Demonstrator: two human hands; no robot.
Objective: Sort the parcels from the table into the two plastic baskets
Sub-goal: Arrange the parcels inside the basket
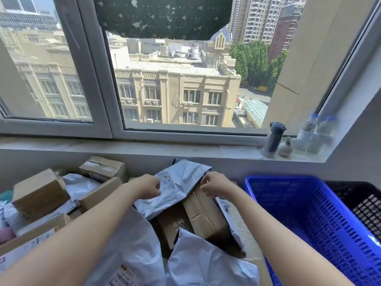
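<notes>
My left hand [147,186] and right hand [214,185] pinch the white mailer [179,182], lifting it toward the blue basket [309,213] at three o'clock.

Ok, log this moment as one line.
left hand: grips white mailer | right hand: pinches mailer edge | blue basket: no parcel visible

White plastic mailer [177,182] lay atop brown cardboard box [204,215] mid-pile; blue plastic basket [321,223] stood right of pile, black plastic basket [365,205] beyond it.
</notes>
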